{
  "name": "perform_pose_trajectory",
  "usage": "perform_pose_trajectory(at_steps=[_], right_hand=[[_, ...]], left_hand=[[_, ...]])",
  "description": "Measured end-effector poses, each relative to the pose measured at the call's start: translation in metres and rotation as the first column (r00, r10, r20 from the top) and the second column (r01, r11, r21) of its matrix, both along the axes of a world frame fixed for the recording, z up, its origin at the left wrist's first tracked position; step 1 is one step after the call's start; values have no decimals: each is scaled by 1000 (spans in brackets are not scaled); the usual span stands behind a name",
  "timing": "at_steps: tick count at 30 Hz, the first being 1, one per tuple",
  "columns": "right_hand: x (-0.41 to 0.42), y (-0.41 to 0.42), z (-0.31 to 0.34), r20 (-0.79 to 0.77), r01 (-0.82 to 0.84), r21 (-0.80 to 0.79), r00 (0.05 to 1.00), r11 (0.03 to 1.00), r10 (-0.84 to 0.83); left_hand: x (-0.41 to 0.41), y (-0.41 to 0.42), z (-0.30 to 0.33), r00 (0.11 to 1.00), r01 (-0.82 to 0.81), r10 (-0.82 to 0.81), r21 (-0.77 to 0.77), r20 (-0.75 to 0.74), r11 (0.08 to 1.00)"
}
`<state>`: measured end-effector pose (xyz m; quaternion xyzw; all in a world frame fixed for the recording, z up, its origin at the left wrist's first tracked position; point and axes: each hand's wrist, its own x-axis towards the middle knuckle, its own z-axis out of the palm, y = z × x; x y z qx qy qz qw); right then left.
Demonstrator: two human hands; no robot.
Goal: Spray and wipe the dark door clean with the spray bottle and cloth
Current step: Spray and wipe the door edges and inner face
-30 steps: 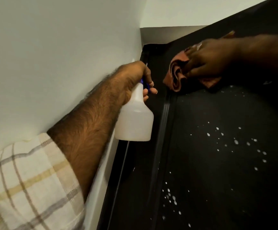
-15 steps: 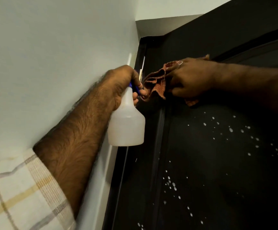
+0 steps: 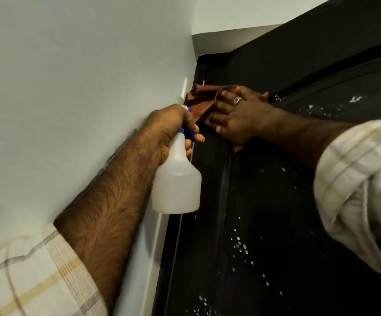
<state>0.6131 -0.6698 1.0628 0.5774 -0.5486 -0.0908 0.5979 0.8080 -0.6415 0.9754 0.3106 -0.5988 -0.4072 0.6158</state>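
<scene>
The dark door (image 3: pixel 276 213) fills the right half, dotted with white spray droplets. My left hand (image 3: pixel 169 128) grips the neck of a translucent white spray bottle (image 3: pixel 177 185) with a blue trigger, held upright beside the door's left edge. My right hand (image 3: pixel 237 115), a ring on one finger, presses a rust-brown cloth (image 3: pixel 202 100) flat against the door's upper left corner, fingers spread over it. Much of the cloth is hidden under that hand.
A pale wall (image 3: pixel 71 87) runs along the left, meeting the black door frame (image 3: pixel 199 71). A white ceiling soffit (image 3: pixel 226 39) sits above the frame. A horizontal groove (image 3: pixel 344 67) crosses the door's top panel.
My right hand has slid the cloth leftward along the door's top into the upper left corner. The left hand and bottle have kept their place beside the door edge.
</scene>
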Motion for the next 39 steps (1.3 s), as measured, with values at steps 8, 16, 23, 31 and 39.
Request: perform_pose_trajectory(at_steps=[8,16,23,31,39], right_hand=[[-7,14,-100,-137,-54,554,978,831,155],[-31,66,-37,-27,-123,63,992,990,125],[-28,68,-52,63,-118,-98,990,988,124],[-43,113,-63,126,-77,-353,984,932,129],[-69,167,-58,368,220,-533,930,817,-11]], left_hand=[[7,14,-10,1000,13,-13,-1,-9,1000],[-4,11,4,994,107,-107,-12,-19,994],[-25,-3,10,981,190,-190,-11,30,982],[-32,0,13,953,302,-300,-29,51,953],[-36,10,14,942,335,-332,-60,56,940]])
